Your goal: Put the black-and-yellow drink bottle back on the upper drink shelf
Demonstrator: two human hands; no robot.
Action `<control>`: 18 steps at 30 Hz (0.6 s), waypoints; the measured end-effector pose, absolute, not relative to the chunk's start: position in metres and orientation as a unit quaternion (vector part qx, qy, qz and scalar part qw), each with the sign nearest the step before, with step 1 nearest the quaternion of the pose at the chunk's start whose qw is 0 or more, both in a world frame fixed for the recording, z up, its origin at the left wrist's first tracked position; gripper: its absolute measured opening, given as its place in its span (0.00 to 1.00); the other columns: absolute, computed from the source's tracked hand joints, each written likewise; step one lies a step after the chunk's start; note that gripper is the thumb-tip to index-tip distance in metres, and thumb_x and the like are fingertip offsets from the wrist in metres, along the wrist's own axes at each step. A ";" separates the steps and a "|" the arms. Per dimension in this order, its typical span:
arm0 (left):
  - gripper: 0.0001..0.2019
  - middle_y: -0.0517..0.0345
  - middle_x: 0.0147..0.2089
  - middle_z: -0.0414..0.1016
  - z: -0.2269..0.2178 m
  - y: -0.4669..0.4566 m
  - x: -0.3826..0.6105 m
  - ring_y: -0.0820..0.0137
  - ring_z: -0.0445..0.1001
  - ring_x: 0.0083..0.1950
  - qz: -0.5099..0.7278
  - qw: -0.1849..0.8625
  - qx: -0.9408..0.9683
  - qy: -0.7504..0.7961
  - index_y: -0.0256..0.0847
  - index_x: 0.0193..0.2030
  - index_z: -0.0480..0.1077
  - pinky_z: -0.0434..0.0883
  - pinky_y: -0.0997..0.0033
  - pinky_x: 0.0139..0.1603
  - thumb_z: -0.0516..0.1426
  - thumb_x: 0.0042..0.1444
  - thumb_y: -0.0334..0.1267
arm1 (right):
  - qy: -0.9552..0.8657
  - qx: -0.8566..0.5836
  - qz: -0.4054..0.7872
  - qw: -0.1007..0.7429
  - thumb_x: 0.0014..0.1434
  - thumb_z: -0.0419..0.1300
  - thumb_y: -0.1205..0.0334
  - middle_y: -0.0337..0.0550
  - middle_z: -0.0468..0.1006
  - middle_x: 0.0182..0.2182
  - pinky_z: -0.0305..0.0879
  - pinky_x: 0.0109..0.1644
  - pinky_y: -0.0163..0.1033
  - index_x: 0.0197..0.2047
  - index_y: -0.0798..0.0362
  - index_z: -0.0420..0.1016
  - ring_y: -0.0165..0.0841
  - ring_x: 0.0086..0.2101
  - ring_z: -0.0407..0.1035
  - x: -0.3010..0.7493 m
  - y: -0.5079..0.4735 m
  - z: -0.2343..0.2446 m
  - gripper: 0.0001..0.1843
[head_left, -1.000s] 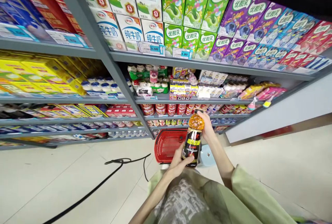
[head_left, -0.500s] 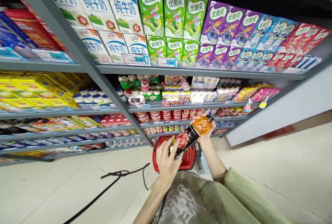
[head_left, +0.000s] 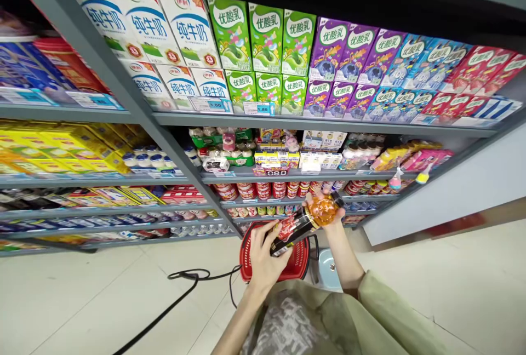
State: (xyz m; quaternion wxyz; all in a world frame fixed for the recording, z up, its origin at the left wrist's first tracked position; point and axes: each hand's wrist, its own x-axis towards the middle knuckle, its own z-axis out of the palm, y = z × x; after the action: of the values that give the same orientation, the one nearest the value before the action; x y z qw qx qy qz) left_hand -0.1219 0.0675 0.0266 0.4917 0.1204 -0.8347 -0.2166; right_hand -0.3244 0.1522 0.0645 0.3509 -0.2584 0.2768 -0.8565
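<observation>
A bottle (head_left: 302, 227) with a black and red label, amber contents and a dark cap lies tilted between both hands, its cap end up and to the right. My left hand (head_left: 265, 253) is closed round the bottle's lower, labelled end. Near the cap, my right hand (head_left: 331, 218) grips the amber upper part, with fingers behind it and the thumb at its right side. Directly beneath the bottle, a red shopping basket (head_left: 245, 259) stands on the floor; the bottle and my left hand hide much of its inside.
Store shelves hold white milk cartons (head_left: 187, 29), green drink cartons (head_left: 266, 37), purple drink cartons (head_left: 329, 48) and red cans (head_left: 246, 190). A black cord (head_left: 164, 311) trails over the tiled floor (head_left: 82, 300). A light blue container (head_left: 329, 270) sits right of the basket. White panel (head_left: 444, 201) at right.
The view has shifted, so the shelves appear slightly lower. Both hands still hold the bottle, which has turned a little. More of the light blue container shows.
</observation>
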 end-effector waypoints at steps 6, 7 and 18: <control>0.34 0.44 0.54 0.83 0.006 0.077 -0.129 0.52 0.82 0.54 -0.580 0.297 0.195 -0.733 0.38 0.58 0.75 0.78 0.51 0.59 0.76 0.44 0.44 | 0.332 -0.397 -0.732 0.443 0.33 0.85 0.42 0.44 0.80 0.36 0.78 0.51 0.53 0.47 0.47 0.76 0.48 0.45 0.80 -0.345 0.171 0.085 0.41; 0.36 0.45 0.53 0.84 0.006 0.082 -0.130 0.52 0.82 0.54 -0.643 0.257 0.193 -0.696 0.37 0.57 0.76 0.77 0.53 0.59 0.76 0.41 0.45 | 0.335 -0.391 -0.731 0.447 0.35 0.84 0.43 0.44 0.82 0.38 0.78 0.50 0.51 0.49 0.47 0.75 0.46 0.44 0.80 -0.345 0.172 0.088 0.41; 0.41 0.44 0.42 0.85 0.013 0.134 -0.145 0.56 0.83 0.31 -0.915 0.114 0.045 -0.384 0.38 0.67 0.72 0.79 0.60 0.32 0.70 0.49 0.57 | 0.407 -0.293 -0.756 0.421 0.47 0.73 0.37 0.46 0.83 0.41 0.81 0.47 0.52 0.51 0.45 0.76 0.45 0.43 0.81 -0.329 0.167 0.134 0.33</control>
State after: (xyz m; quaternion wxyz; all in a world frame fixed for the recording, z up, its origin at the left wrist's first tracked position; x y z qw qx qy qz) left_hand -0.1455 0.1340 0.0135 0.1140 0.0446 -0.3843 -0.9150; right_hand -0.3290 0.1674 0.1337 0.4208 -0.2927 0.4068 -0.7562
